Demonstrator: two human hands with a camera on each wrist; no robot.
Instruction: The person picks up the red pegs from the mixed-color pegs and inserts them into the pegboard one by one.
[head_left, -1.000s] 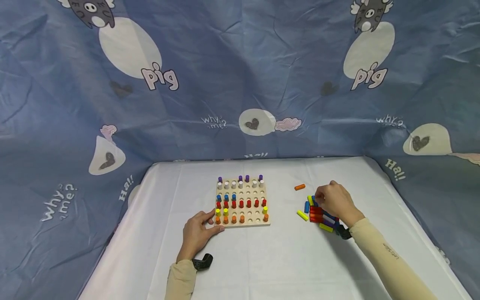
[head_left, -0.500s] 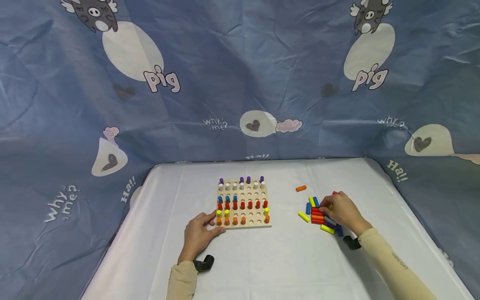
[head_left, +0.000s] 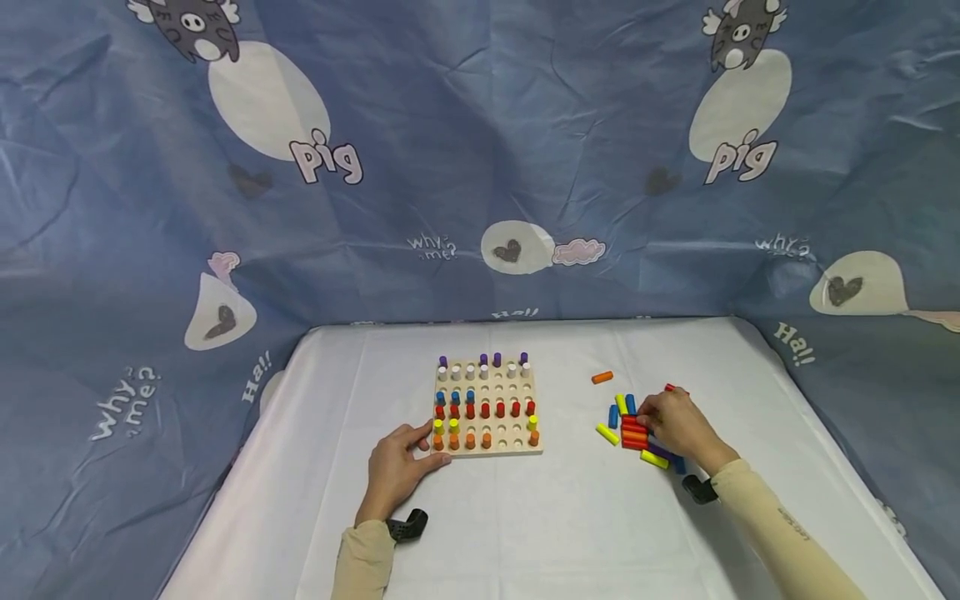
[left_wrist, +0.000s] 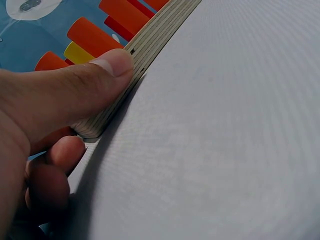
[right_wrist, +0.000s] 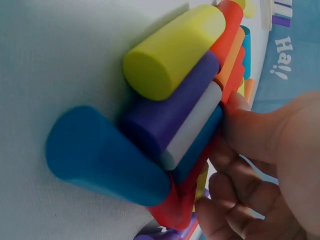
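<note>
A wooden pegboard (head_left: pixel 501 429) lies on the white table, with rows of upright purple, white, blue, red, yellow and orange pegs. My left hand (head_left: pixel 397 468) grips its near left corner; in the left wrist view the thumb (left_wrist: pixel 95 80) presses the board's front edge, with the other fingers curled at the side. At the right, my right hand (head_left: pixel 678 425) is bent over a pile of loose pegs. In the right wrist view its thumb and fingers are at the ends of a blue peg (right_wrist: pixel 200 145) and red pegs; whether they pinch one is unclear. A white peg (right_wrist: pixel 192 127) lies alongside.
Around the pile lie a yellow peg (head_left: pixel 607 433), a blue peg (head_left: pixel 613 416) and, farther back, an orange peg (head_left: pixel 602 377). A red peg (head_left: pixel 675 388) shows behind the right hand. Blue printed cloth (head_left: pixel 450 167) rises behind the table.
My right hand moved from the back of the pile toward its right side, uncovering blue and red pegs, then shifted slightly left. The left hand keeps its hold on the pegboard.
</note>
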